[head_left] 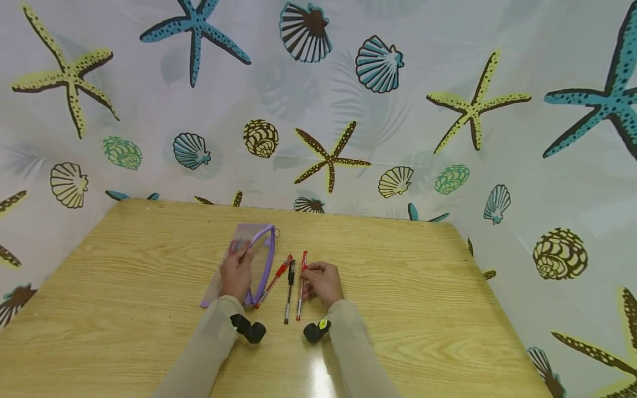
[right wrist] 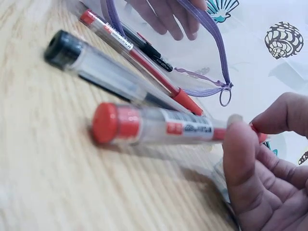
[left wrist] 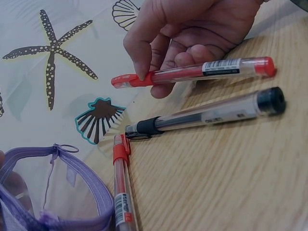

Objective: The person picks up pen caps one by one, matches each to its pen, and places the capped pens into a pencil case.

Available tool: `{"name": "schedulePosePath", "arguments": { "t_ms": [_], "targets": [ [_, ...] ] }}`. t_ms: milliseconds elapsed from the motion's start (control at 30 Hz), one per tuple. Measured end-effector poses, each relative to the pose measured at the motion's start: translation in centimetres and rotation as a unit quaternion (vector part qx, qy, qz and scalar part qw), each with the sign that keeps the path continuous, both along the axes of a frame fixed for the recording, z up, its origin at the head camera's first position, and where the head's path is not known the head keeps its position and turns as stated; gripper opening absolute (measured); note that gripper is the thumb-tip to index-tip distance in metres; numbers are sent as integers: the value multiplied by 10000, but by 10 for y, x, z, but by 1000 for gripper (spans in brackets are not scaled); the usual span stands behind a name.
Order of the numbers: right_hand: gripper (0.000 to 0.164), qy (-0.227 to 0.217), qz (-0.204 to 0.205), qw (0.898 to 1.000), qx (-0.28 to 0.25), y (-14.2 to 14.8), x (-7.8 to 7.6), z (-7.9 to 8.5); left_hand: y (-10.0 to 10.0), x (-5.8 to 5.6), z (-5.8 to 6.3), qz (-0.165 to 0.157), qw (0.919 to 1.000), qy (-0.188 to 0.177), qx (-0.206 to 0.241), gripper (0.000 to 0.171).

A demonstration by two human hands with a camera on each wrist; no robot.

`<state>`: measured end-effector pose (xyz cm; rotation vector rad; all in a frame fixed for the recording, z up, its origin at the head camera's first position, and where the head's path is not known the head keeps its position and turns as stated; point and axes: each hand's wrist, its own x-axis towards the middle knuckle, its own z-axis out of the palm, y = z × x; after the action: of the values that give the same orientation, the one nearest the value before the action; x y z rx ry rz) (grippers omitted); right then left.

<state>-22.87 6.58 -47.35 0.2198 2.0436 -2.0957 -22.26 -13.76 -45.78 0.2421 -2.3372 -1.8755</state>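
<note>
My right hand (head_left: 323,282) pinches a red gel pen (left wrist: 180,73) between thumb and fingertips near its capped end. In the right wrist view, the pen's red-tipped other end points toward the camera, over the table. My left hand (head_left: 236,273) holds a clear zip pencil pouch with purple trim (head_left: 269,262), its mouth gaping toward the pens. A black pen (right wrist: 149,48) shows at the pouch mouth in the right wrist view. Between the hands lie a black gel pen (head_left: 290,290) and another red pen (head_left: 273,281), which slants against the pouch's edge.
The wooden table (head_left: 408,309) extends to both sides and behind the pouch. A curtain (head_left: 318,99) printed with starfish and shells hangs along the table's back and sides. Each wrist wears a small black camera (head_left: 249,330).
</note>
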Motion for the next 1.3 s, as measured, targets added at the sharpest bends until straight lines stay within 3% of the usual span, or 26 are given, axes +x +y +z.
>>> {"name": "schedulePosePath", "arguments": {
  "t_ms": [367,1033,1300],
  "targets": [
    [36,192,229,9986,-437,6,-1,-5,0,1,2,155,9998,72,-54,43],
    [36,266,287,9967,-717,9,1,-9,1,2,1,75,10000,-15,29,44],
    [37,296,319,9964,-723,5,-1,-2,0,2,2,92,9999,-4,-112,43]
  ]
}}
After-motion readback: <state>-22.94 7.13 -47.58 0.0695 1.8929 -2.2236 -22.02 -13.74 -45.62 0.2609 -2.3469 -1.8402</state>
